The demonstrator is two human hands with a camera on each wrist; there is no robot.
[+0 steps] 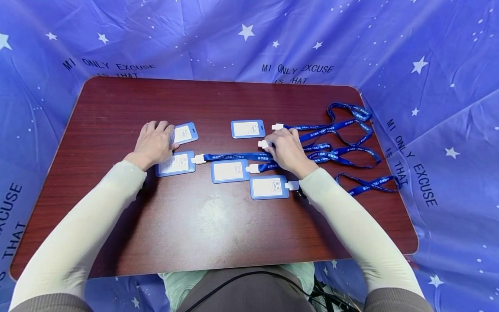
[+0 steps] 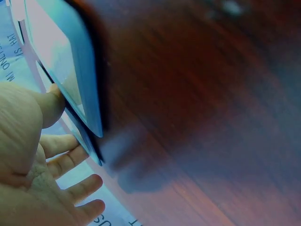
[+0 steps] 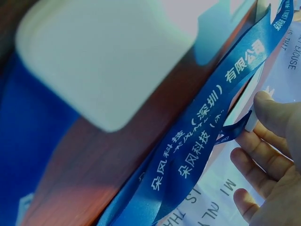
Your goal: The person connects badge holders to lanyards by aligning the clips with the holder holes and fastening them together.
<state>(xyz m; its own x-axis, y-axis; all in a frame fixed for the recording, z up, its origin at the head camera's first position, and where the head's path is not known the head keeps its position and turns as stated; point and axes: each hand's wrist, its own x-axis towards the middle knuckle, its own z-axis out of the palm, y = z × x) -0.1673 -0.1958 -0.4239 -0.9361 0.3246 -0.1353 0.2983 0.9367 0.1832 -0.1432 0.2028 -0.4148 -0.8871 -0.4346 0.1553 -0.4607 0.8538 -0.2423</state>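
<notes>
My left hand grips a blue-rimmed ID card holder at the left of the table, thumb on one edge and fingers at another. In the left wrist view that holder lies behind a nearer one. My right hand pinches the white clip of a blue lanyard between thumb and forefinger. This clip shows edge-on in the right wrist view, its other fingers loosely bent. Just beneath the left hand is a second card holder, joined to a lanyard that runs under the right hand.
Two card holders with clips attached, one at centre and one nearer me, lie on the brown table. A loose holder is farther back, beside a separate lanyard clip. Lanyard straps loop along the right side.
</notes>
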